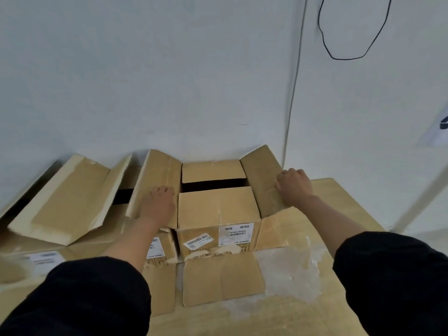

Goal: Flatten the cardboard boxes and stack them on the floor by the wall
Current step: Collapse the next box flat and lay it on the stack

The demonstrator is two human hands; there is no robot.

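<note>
The open cardboard box (218, 214) stood at the table's (327, 299) far edge against the wall (169, 81), its flaps spread. The left hand (158, 204) lay flat, fingers straight, on the left flap (155, 175), while the right hand (294, 185) curled over and gripped the right flap (260, 170). A second opened box (63, 202) sat just beside it toward the table's left edge.

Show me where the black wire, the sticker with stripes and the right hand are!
black wire (349, 58): head view, bottom of its hanging loop on the wall.
striped sticker (198, 240): head view, middle of the label on the box front.
right hand (293, 187): head view, back of the hand.
</note>
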